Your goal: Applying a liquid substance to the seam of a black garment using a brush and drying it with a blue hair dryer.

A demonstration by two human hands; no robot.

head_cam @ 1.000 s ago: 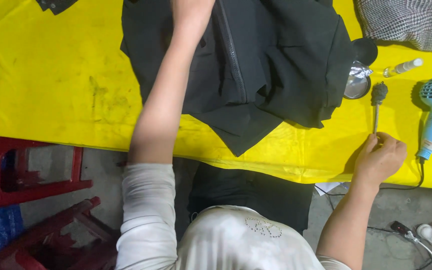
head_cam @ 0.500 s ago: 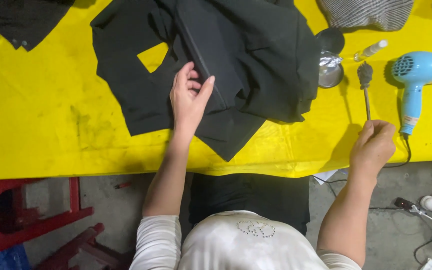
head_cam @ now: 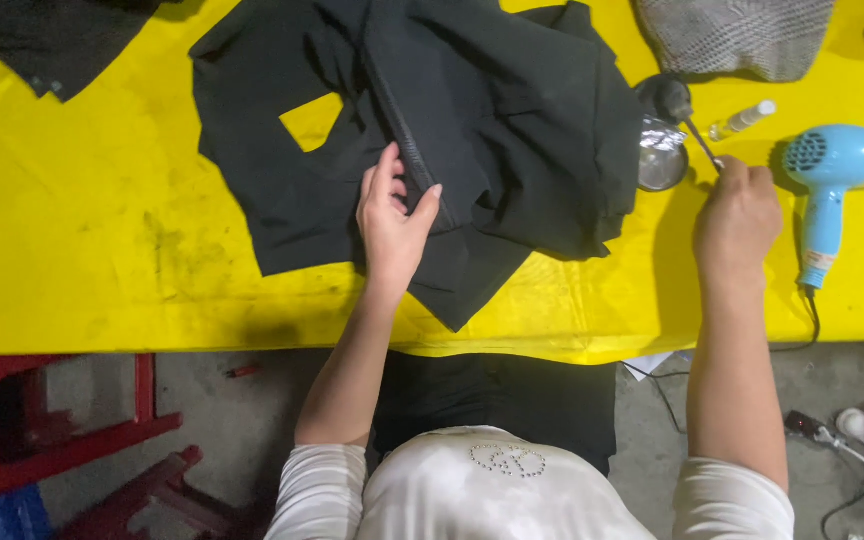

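Yellow sheeting covers the desk [head_cam: 72, 250], on which a black garment [head_cam: 512, 130] is spread, partly folded. The left hand [head_cam: 394, 225] is laid flat on the cloth beside its zip, fingers together. The right hand [head_cam: 737, 215] is clamped on a thin brush handle [head_cam: 702, 145], its head dipped at a small metal bowl [head_cam: 660, 155]. Nothing is seen brushed onto the cloth yet. A blue hairdryer [head_cam: 837, 170] lies just beside.
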